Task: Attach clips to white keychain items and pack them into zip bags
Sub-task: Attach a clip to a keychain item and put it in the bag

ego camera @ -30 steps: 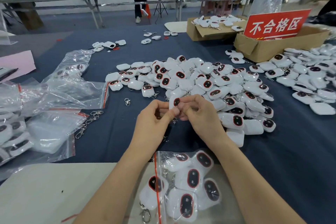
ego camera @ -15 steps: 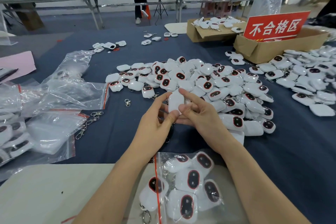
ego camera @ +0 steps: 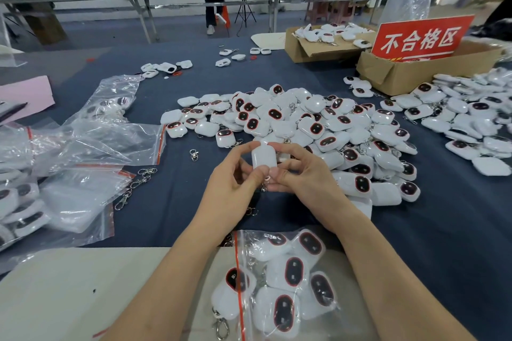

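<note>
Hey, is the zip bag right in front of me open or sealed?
Open. The zip bag has a white keychain lying across its mouth, clip outside.

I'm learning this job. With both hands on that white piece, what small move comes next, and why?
Probably finish hooking the clip onto the bottom ring of the white piece: left hand and right hand both pinch there, the clip dangling between the thumbs. Whether it's latched is unclear.
</note>
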Motion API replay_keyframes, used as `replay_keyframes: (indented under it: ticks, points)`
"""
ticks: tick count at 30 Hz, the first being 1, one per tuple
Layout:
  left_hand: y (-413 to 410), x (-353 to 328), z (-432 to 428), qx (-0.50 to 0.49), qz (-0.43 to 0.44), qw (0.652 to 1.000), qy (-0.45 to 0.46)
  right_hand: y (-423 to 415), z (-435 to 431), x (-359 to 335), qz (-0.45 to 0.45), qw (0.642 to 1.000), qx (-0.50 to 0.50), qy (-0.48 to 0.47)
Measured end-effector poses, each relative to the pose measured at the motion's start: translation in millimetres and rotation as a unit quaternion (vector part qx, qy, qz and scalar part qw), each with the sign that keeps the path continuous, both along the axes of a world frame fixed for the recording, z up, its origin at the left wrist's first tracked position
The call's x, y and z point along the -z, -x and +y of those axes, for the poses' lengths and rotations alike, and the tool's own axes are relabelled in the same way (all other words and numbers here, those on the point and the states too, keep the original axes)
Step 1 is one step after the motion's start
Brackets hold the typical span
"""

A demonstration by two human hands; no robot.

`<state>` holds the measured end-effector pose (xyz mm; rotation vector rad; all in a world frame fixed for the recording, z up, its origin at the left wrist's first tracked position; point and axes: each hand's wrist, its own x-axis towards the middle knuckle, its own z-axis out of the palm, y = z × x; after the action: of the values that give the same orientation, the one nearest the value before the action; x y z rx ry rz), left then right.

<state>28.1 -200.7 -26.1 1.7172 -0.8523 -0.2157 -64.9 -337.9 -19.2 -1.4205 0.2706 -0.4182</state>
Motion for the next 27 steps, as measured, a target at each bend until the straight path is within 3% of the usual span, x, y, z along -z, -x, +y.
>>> replay_keyframes:
  ticks: [12, 19, 27]
  points:
    - [0.6, 0.3, -0.9, 0.009, 0.034, 0.999, 0.032, -2.4, 0.8, -1.8, 0.014, 0.999, 0.033, -0.026]
    - [3.5, 0.1, -2.8, -0.004, 0.010, 1.000, 0.021, -1.6, 1.6, -3.8, 0.015, 1.000, 0.019, -0.006]
    - [-0.2, -3.4, 1.1, 0.023, 0.057, 0.997, 0.047, -2.2, 3.7, -6.0, 0.013, 0.999, 0.030, 0.004]
